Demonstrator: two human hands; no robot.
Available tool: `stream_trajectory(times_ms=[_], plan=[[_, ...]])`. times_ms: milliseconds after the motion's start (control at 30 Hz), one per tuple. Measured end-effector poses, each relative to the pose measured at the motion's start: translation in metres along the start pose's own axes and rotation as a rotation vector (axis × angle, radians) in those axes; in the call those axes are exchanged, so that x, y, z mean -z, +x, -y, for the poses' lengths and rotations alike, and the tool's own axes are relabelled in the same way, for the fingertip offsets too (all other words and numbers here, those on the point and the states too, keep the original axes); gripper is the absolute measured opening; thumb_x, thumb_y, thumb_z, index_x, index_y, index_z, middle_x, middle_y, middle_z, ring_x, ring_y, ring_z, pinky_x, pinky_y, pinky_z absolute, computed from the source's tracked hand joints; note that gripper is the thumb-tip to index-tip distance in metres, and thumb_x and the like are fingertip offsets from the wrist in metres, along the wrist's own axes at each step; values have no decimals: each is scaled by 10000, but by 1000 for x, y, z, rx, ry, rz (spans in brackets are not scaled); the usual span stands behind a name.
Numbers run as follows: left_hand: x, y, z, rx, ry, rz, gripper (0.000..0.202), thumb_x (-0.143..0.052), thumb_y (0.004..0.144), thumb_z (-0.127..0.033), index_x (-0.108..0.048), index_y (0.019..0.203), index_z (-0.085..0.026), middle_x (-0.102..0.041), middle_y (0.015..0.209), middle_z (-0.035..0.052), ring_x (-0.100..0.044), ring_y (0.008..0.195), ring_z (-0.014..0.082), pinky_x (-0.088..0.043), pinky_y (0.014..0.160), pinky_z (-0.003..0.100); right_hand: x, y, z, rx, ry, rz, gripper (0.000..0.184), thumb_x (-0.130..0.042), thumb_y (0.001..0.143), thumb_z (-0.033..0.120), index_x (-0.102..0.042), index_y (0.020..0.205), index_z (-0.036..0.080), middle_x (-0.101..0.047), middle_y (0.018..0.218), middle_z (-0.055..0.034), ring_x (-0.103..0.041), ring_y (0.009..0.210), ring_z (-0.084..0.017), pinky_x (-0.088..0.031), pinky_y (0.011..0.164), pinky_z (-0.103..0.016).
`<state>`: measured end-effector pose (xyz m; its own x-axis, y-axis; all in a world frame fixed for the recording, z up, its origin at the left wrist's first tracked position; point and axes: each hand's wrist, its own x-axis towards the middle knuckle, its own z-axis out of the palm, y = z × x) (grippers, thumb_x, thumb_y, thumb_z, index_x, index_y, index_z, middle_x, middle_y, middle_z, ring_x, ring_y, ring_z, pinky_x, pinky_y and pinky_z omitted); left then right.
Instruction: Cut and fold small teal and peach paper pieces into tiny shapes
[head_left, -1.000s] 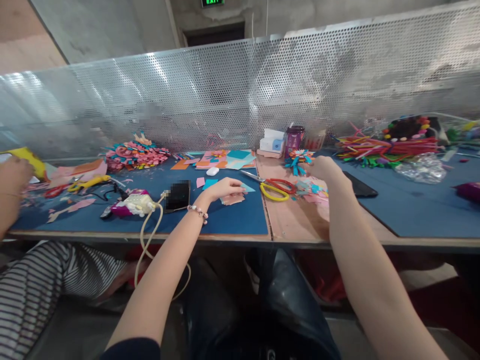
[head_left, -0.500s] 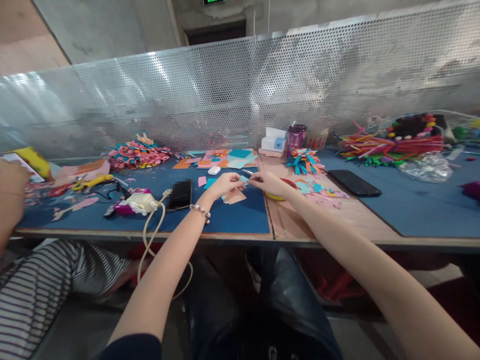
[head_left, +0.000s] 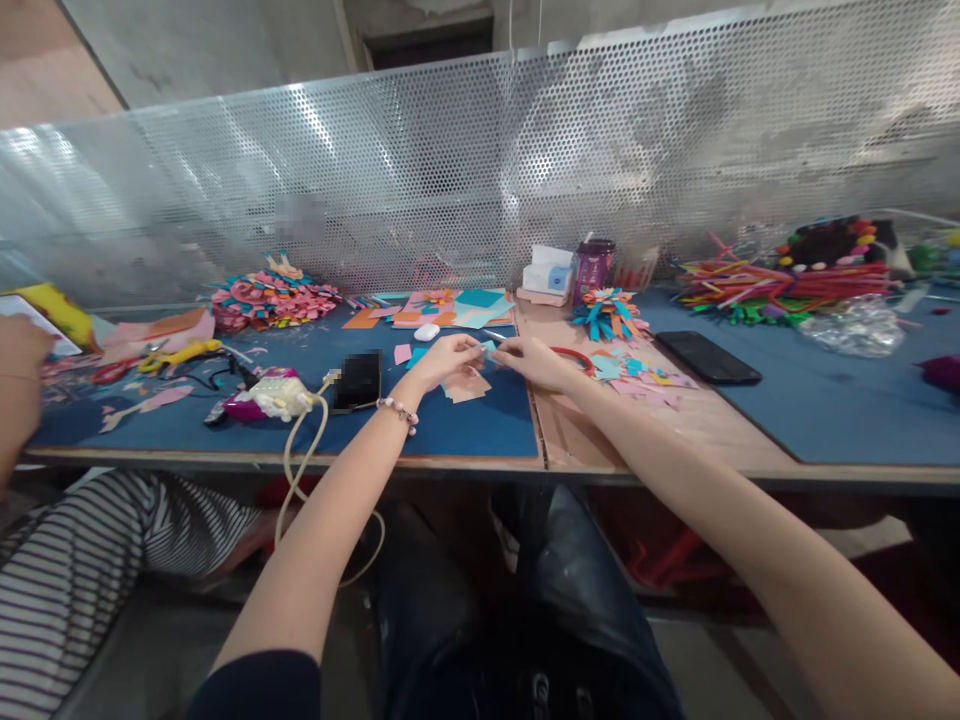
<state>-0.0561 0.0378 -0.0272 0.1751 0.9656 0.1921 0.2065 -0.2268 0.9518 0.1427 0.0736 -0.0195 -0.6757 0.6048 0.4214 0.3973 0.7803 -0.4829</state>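
Between my two hands is a small light-blue piece of paper (head_left: 489,349), pinched at its edges. My left hand (head_left: 451,362), a beaded bracelet on its wrist, has its fingers closed at the paper's left side. From the right, my right hand (head_left: 531,362) grips the same piece with thumb and fingers together. Under my left hand lie several peach paper pieces (head_left: 466,384). A slim pen-like stick (head_left: 495,336) shows just behind the hands. Beside my right hand is a red curved thing (head_left: 577,358), partly hidden by it.
Coloured paper sheets (head_left: 480,309), a white case (head_left: 427,332) and a tissue pack (head_left: 547,276) lie behind. Left are a power strip (head_left: 277,399), a black device (head_left: 358,380) and a co-worker's hand (head_left: 24,350). Paper scraps (head_left: 637,375) and a phone (head_left: 709,357) lie right.
The view has shifted slightly, so the table sits a little higher. Both hands still hold the blue paper, of which less shows now. The yellow curve by my right hand is hidden.
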Motion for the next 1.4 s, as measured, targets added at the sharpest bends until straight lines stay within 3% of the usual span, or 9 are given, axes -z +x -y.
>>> stream_trajectory(times_ms=[100,267,533,800,1133,1267,1400], plan=[[0,0,0,12,-36,24,342,-697,712,-412,-596,865,-123,-651,810,81,-641,736,159,-520,709,323,-1,0,2,-16,9,-22,261,-505,905,358,-605,898,117,-622,830,-11,-603,727,-132,-504,680,-308],[-1,0,0,40,-81,34,399,-602,764,-505,-594,836,-112,-659,819,112,-661,740,187,-532,738,375,-2,-1,4,-32,24,-56,231,-528,894,339,-608,896,121,-627,855,-18,-605,758,-136,-502,710,-322],[1,1,0,17,-120,39,323,-693,729,-378,-616,886,-107,-654,861,90,-656,768,170,-517,815,390,-5,-1,0,-20,134,-21,255,-591,845,372,-615,788,124,-631,746,4,-593,685,-122,-484,673,-296],[-1,0,-5,-47,-139,26,328,-688,735,-359,-609,935,-111,-630,908,85,-630,776,155,-524,777,364,-5,1,-11,-22,262,-49,299,-542,874,399,-601,786,120,-592,705,18,-571,638,-111,-480,633,-280],[0,5,-4,-136,-79,-68,307,-707,671,-199,-602,952,-135,-634,853,42,-577,702,103,-452,643,247,-15,9,-19,-100,426,-181,241,-522,899,324,-569,1027,126,-615,830,-15,-583,638,-101,-503,596,-265],[1,3,-4,-142,-65,-105,255,-694,673,-223,-614,899,-135,-626,827,32,-555,681,99,-434,622,237,-11,7,-12,-43,490,-187,403,-497,863,219,-491,1266,201,-648,837,-11,-591,653,-112,-505,627,-268],[3,3,-3,-126,-89,-127,256,-692,672,-243,-616,891,-135,-617,807,25,-544,661,91,-430,627,240,-3,3,-3,26,497,-150,436,-590,726,171,-633,1156,230,-661,998,-16,-608,801,-156,-488,734,-287]])
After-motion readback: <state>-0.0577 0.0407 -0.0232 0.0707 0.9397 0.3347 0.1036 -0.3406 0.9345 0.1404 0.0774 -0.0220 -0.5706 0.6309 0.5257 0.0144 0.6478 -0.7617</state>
